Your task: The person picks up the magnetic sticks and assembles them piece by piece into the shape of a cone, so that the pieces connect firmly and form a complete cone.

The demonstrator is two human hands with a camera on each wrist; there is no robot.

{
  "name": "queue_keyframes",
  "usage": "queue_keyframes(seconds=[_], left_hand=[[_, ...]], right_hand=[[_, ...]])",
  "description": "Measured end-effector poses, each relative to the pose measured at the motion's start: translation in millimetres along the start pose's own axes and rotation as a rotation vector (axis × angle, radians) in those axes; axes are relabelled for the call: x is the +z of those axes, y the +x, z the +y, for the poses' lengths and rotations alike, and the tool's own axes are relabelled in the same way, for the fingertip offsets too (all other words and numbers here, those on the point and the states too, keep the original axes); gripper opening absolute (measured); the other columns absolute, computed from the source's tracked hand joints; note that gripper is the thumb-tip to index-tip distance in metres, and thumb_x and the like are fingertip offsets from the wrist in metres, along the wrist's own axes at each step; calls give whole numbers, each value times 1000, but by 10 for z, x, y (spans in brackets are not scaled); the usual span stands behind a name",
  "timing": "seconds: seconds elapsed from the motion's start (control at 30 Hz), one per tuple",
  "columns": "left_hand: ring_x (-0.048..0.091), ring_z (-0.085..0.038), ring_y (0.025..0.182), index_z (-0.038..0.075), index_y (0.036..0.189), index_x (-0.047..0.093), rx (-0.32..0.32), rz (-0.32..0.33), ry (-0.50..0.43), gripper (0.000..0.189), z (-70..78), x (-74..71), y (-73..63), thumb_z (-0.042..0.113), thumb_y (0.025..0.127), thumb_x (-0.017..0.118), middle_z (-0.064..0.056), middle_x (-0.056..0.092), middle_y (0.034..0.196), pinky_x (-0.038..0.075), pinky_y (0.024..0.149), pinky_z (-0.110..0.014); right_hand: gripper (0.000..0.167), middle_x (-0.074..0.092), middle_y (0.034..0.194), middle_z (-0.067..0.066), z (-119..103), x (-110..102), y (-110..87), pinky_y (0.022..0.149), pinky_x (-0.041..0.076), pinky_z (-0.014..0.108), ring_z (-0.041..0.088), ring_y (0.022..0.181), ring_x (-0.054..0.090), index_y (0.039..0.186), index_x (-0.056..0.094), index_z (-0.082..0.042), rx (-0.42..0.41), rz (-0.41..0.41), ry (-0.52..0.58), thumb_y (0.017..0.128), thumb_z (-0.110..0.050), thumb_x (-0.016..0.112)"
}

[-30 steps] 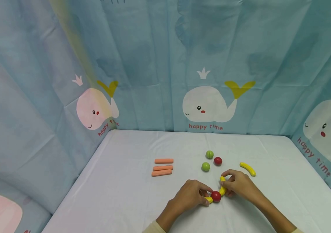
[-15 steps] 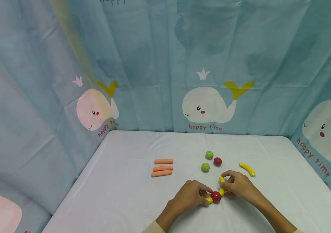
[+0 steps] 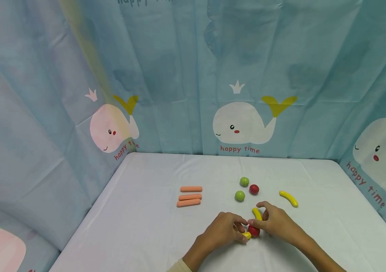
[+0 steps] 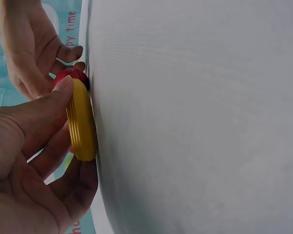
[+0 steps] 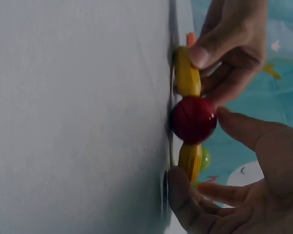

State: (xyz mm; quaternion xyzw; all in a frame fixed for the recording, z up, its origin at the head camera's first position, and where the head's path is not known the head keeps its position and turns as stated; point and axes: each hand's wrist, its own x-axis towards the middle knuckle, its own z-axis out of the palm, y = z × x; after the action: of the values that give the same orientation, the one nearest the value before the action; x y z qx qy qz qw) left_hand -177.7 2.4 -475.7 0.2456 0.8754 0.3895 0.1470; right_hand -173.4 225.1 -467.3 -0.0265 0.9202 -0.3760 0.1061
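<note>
My left hand (image 3: 223, 229) pinches a small yellow toy banana (image 4: 83, 127), with the thumb on its near side and fingers behind. One end of that banana meets a shiny red toy ball (image 5: 194, 119) lying on the white table. On the ball's far side a second yellow toy banana (image 3: 256, 214) touches it, pointing away from me. My right hand (image 3: 277, 223) is around these two with fingers spread. Its thumb lies at the ball, and a fingertip is near the second banana's outer end, as the right wrist view shows.
Several orange sausage-like sticks (image 3: 189, 197) lie left of centre. Behind the hands sit two green balls (image 3: 240, 195) and another red ball (image 3: 254, 189). A third yellow banana (image 3: 289, 198) lies to the right. Blue whale-print curtains (image 3: 172, 124) enclose the table (image 3: 138, 226).
My right hand has released the second banana and moved its thumb onto the red ball. That banana's far end has swung slightly left. The left hand and ball have shifted only slightly.
</note>
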Motion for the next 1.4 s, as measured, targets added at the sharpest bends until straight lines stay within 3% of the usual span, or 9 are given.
queue_keyframes(seconds=[0.1,0.23,0.5,0.77,1.0,1.13,1.27,1.4], left_hand=[[61,7,76,12,116,81,-4,4,-17,40,-10,14,-5,18,79,95,15,73,81,52,77,-19],[60,6,74,11,115,81,-6,6,-35,40,-11,14,-16,20,79,95,15,71,79,52,77,-18],[58,3,73,9,115,81,-24,11,-25,36,-34,-16,-32,23,84,92,13,70,80,50,71,-19],[57,1,73,7,114,79,-5,94,-57,30,-82,-103,-27,19,88,89,12,66,82,49,67,-20],[64,-2,88,11,128,75,-29,257,-85,39,-131,-192,158,19,92,85,-3,72,111,54,73,-19],[70,-15,102,12,131,74,5,325,-158,38,-172,-225,331,16,95,82,-10,70,123,57,80,-20],[70,-28,113,11,132,74,11,327,-206,37,-217,-250,500,14,95,81,-11,69,129,60,85,-26],[68,-24,110,13,133,74,-24,301,-152,39,-252,-241,649,16,95,82,-8,68,130,57,85,-27]], right_hand=[[89,59,78,5,-9,33,-35,53,47,30,20,60,56,146,47,7,-17,-25,1,85,-44,88],[90,61,80,5,-26,43,-43,52,50,31,21,61,57,148,43,8,-17,-41,23,85,-37,89],[68,68,100,7,-21,-8,-34,62,52,31,19,75,59,142,55,1,-13,-26,-1,84,-21,85],[47,71,111,7,16,-78,-24,75,58,35,18,89,64,130,68,-2,-28,9,-62,84,-11,77],[35,66,90,2,53,-81,10,67,52,29,17,80,58,118,74,-2,-8,39,-112,88,-18,82],[34,63,86,1,81,-88,17,63,48,26,16,77,56,116,74,-1,3,55,-111,88,-17,82],[33,64,87,1,97,-111,29,63,48,28,16,77,56,116,75,-1,12,62,-117,88,-17,82],[32,64,88,1,111,-146,38,66,49,29,16,78,56,116,75,-2,33,70,-139,89,-17,81]])
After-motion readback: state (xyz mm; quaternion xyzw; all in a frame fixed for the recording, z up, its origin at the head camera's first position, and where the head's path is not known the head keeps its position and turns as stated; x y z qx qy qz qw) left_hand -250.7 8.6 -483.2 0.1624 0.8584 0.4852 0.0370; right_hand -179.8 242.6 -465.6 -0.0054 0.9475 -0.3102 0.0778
